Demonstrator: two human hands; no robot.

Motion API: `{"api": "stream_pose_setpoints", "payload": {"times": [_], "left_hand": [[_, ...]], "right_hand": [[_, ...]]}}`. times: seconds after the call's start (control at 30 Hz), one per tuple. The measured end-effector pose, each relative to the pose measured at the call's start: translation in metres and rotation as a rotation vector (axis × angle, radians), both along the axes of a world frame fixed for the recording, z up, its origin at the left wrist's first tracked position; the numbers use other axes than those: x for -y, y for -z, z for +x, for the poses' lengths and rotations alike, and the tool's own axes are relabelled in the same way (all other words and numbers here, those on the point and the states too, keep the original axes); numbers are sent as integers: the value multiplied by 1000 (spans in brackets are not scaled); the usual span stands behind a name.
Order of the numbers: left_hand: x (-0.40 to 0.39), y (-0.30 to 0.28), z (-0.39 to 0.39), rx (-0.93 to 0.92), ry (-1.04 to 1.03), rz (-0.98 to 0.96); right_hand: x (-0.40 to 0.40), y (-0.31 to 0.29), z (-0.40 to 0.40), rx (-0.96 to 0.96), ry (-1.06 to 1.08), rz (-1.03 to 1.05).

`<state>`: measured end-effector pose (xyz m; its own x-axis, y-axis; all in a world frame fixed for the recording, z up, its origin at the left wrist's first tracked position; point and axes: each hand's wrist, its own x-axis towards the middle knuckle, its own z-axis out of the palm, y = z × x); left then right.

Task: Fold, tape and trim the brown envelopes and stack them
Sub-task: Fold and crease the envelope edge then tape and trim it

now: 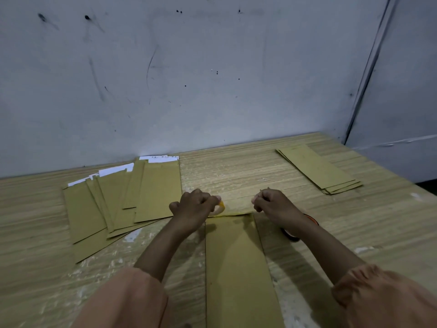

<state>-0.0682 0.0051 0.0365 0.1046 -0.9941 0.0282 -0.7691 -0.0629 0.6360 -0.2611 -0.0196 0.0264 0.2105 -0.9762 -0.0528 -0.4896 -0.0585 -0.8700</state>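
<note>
A brown envelope (236, 263) lies lengthwise on the wooden table in front of me, its far end between my hands. My left hand (194, 205) grips a yellowish tape roll (218, 208) at the envelope's far left corner. My right hand (274, 204) has its fingers curled and pinches the end of a clear tape strip (236, 213) stretched across the envelope's far edge. A fanned pile of brown envelopes (118, 204) with white paper sticking out lies to the left. A neat stack of brown envelopes (319, 169) sits at the far right.
A dark round object with an orange rim (293, 233) lies under my right wrist, mostly hidden. A grey marked wall (189, 79) rises right behind the table. The table's right edge (421, 185) drops off beyond the neat stack.
</note>
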Motion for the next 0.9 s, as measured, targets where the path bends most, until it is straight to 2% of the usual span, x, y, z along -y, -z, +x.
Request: {"api": "stream_pose_setpoints", "payload": {"times": [0.3, 0.43, 0.73, 0.9], "left_hand": [[7, 2, 6, 301, -81, 20], [7, 1, 6, 450, -91, 68], [16, -4, 7, 519, -105, 226], [11, 6, 4, 654, -84, 82]], "right_hand": [[4, 2, 0, 21, 34, 41], [6, 1, 2, -37, 33, 46], [13, 8, 12, -258, 33, 27], [11, 12, 13, -365, 44, -68]]}}
